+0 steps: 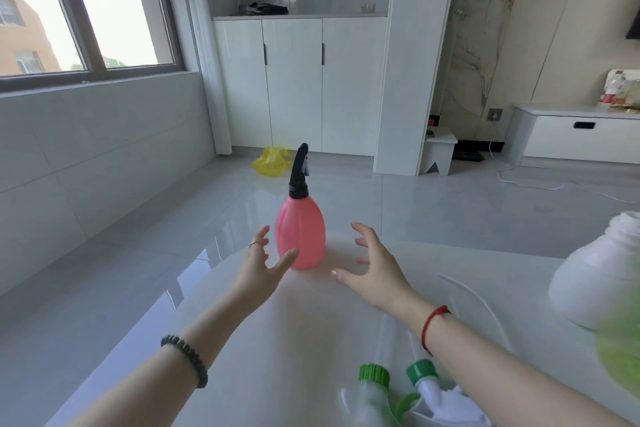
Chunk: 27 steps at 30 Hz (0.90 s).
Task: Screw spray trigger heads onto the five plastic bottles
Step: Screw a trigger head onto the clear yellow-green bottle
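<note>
A pink bottle [300,236] is standing upright near the far rounded edge of the table [311,340], already wearing a black trigger head [299,170] — one done, by the look of it. Both hands are flanking it, fingers spread and holding nothing: the left hand [259,263] with its thumb overlapping the base, contact unclear, the right hand [374,267] hovering apart. A white bottle [602,274] is sitting bare-necked at the right, and two green-collared trigger heads [374,376] are lying nearest the camera — no other bottles are clearly showing. Bare tabletop is lying open between them.
</note>
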Available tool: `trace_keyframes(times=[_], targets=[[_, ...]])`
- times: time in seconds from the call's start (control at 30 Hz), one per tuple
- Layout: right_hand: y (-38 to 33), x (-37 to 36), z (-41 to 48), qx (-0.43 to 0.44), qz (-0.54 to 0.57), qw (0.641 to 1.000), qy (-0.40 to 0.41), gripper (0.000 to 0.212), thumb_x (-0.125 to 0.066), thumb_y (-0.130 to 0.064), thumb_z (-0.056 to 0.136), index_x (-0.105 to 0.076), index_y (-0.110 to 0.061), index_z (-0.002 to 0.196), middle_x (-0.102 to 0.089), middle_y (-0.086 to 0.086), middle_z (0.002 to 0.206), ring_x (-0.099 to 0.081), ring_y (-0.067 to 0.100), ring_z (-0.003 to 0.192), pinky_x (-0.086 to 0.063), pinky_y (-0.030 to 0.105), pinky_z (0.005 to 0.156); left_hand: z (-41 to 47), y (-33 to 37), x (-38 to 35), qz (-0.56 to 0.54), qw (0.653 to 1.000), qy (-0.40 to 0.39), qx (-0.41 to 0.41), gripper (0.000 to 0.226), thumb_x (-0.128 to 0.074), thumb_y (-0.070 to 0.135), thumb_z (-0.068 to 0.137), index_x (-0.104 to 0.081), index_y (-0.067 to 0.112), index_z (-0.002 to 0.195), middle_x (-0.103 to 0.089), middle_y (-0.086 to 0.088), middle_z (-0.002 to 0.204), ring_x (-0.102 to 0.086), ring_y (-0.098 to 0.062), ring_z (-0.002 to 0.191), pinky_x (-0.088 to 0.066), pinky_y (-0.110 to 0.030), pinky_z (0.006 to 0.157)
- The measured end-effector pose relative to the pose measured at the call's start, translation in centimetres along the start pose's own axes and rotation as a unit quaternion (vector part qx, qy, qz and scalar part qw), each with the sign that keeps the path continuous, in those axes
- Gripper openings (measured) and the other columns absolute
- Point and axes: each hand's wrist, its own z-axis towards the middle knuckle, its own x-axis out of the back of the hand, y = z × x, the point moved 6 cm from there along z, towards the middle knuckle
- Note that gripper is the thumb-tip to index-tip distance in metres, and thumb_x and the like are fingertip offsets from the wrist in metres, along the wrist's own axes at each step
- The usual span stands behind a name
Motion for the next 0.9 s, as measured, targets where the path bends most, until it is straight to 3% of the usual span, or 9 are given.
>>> trace_keyframes(times=[0.2,0.33,0.57,0.67,0.8,0.9], targets=[[1.4,7.2,-9.2,0.006,-0.011,1.000,0.021,0.075,-0.071,-0.020,0.075,-0.027,-0.036,0.134,-0.038,-0.003,0.135,-0.046,0.013,0.110,-0.043,0.029,0.089,-5.1,4.2,-4.4,0.031,0.997,-0.036,-0.060,0.066,-0.059,0.033,0.083,-0.026,0.019,0.138,-0.039,-0.011,0.139,-0.042,-0.025,0.122,-0.040,-0.042,0.100],[1.8,13.0,-13.8,0.008,0.002,0.996,0.087,0.071,-0.072,-0.017,0.074,-0.032,-0.038,0.128,-0.042,-0.007,0.127,-0.049,0.012,0.108,-0.044,0.025,0.085,-8.3,9.0,-10.3,0.040,0.988,-0.095,-0.112,0.065,-0.058,0.041,0.081,-0.029,0.022,0.136,-0.044,-0.008,0.133,-0.046,-0.016,0.106,-0.039,-0.031,0.090],[2.8,22.5,-19.1,0.053,0.018,0.966,0.251,0.060,-0.072,-0.008,0.073,-0.041,-0.038,0.114,-0.048,-0.017,0.110,-0.053,0.008,0.097,-0.047,0.024,0.077,-13.5,14.3,-21.0,0.000,0.969,-0.211,-0.130,0.066,-0.053,0.047,0.082,-0.024,0.029,0.138,-0.039,-0.004,0.141,-0.043,-0.019,0.123,-0.040,-0.031,0.096],[4.5,25.6,-20.7,0.064,0.004,0.943,0.325,0.058,-0.072,-0.007,0.072,-0.043,-0.035,0.113,-0.050,-0.012,0.110,-0.054,0.007,0.095,-0.047,0.025,0.076,-14.5,15.4,-24.4,-0.016,0.963,-0.240,-0.126,0.064,-0.053,0.047,0.082,-0.024,0.032,0.137,-0.038,-0.004,0.141,-0.041,-0.020,0.125,-0.040,-0.033,0.098],[7.9,27.3,-21.5,0.041,-0.030,0.923,0.382,0.061,-0.074,-0.009,0.070,-0.044,-0.027,0.120,-0.046,-0.005,0.117,-0.051,0.019,0.103,-0.044,0.031,0.083,-14.7,16.5,-27.7,-0.029,0.957,-0.255,-0.132,0.062,-0.053,0.048,0.082,-0.026,0.035,0.136,-0.038,-0.002,0.142,-0.040,-0.019,0.126,-0.037,-0.032,0.101],[10.4,27.0,-20.6,0.009,-0.023,0.939,0.344,0.073,-0.076,-0.010,0.068,-0.038,-0.021,0.130,-0.045,-0.001,0.129,-0.045,0.018,0.119,-0.040,0.034,0.097,-14.6,17.5,-29.8,-0.052,0.952,-0.269,-0.137,0.060,-0.056,0.046,0.082,-0.028,0.037,0.135,-0.037,-0.001,0.143,-0.037,-0.017,0.129,-0.034,-0.033,0.104]])
